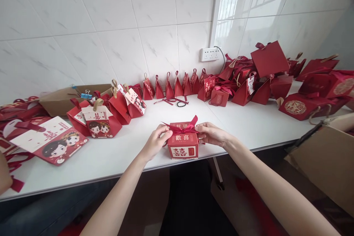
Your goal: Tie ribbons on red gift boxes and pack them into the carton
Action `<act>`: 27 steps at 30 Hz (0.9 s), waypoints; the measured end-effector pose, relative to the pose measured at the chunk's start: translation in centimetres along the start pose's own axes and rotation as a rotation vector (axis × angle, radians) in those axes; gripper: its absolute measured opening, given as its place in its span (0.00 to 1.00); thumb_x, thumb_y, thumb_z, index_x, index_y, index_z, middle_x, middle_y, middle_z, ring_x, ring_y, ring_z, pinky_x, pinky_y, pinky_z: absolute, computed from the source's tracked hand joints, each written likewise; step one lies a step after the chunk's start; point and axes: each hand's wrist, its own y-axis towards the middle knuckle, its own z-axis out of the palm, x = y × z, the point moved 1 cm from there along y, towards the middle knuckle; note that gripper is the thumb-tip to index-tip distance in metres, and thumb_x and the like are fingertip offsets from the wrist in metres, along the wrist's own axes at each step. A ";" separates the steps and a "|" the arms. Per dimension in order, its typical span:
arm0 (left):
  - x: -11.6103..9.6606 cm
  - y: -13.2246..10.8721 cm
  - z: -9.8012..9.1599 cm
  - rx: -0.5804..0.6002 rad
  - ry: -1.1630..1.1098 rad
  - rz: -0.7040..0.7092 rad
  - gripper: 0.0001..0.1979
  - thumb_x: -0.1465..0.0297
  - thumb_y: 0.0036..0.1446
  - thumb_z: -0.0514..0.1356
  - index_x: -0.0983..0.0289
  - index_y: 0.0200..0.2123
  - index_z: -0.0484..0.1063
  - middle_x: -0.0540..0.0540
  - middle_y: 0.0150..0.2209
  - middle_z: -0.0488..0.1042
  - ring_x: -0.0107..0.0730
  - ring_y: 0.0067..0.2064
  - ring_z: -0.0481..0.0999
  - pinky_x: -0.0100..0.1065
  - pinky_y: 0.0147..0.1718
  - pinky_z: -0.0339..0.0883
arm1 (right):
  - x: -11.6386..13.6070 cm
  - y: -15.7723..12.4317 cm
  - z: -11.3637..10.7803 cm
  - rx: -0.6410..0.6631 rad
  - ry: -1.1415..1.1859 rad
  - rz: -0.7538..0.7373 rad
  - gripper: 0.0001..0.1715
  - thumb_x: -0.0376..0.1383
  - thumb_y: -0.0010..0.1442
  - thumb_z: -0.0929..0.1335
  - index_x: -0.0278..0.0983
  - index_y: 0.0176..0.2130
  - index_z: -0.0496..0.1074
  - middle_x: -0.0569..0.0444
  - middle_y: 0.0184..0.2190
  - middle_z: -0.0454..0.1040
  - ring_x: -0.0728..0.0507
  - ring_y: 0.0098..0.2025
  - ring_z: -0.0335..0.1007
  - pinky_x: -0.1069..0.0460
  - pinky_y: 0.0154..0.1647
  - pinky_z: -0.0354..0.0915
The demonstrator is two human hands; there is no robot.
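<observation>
A red gift box with white and gold Chinese characters stands at the front edge of the white table. Across its top lies a dark red ribbon, tied at the middle, with one end sticking up. On the left side of the box, my left hand is closed in a pinch on the ribbon. My right hand pinches the ribbon at the right side, its thumb and forefinger pressed together. The parts of the ribbon inside my fingers are hidden.
Several small red boxes line the wall. A black hair tie lies before them. Red gift boxes with cartoon faces stand left; a heap of red boxes lies right. A cardboard box stands at the right edge. Another person's arm shows far left.
</observation>
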 end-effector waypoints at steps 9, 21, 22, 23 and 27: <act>0.5 0.9 -1.7 0.089 -0.234 -0.240 0.14 0.58 0.52 0.57 0.63 0.33 0.67 0.53 0.36 0.70 0.35 0.40 0.69 0.31 0.31 0.62 | 0.4 -1.2 -0.9 -0.160 -0.211 -0.030 0.25 0.53 0.48 0.71 0.33 0.29 0.69 0.58 0.25 0.60 0.52 0.27 0.54 0.54 0.29 0.56; 1.5 3.6 -0.8 0.063 -0.433 -0.156 0.14 0.61 0.47 0.65 0.65 0.28 0.69 0.53 0.38 0.75 0.30 0.38 0.73 0.31 0.40 0.63 | 1.8 1.4 0.3 -0.271 -0.149 -0.199 0.20 0.48 0.48 0.72 0.33 0.31 0.73 0.51 0.32 0.76 0.45 0.39 0.71 0.49 0.48 0.61; 1.5 3.7 -0.7 0.063 -0.422 -0.161 0.14 0.61 0.47 0.65 0.65 0.28 0.69 0.53 0.35 0.75 0.29 0.35 0.73 0.30 0.38 0.63 | 2.0 1.6 0.4 -0.288 -0.138 -0.190 0.19 0.47 0.48 0.72 0.33 0.30 0.73 0.51 0.31 0.76 0.45 0.37 0.72 0.50 0.46 0.63; 1.4 3.9 -0.7 0.059 -0.408 -0.165 0.14 0.60 0.46 0.66 0.65 0.29 0.69 0.52 0.33 0.74 0.27 0.33 0.73 0.29 0.36 0.63 | 2.2 1.8 0.6 -0.308 -0.138 -0.170 0.17 0.46 0.50 0.72 0.33 0.30 0.73 0.51 0.29 0.76 0.46 0.35 0.72 0.51 0.43 0.64; 1.3 4.6 -0.6 0.013 -0.336 -0.164 0.16 0.60 0.43 0.67 0.66 0.29 0.70 0.50 0.28 0.72 0.24 0.28 0.70 0.27 0.30 0.61 | 2.7 2.6 1.4 -0.351 -0.187 -0.072 0.13 0.38 0.57 0.67 0.33 0.25 0.71 0.54 0.25 0.74 0.50 0.28 0.70 0.55 0.34 0.64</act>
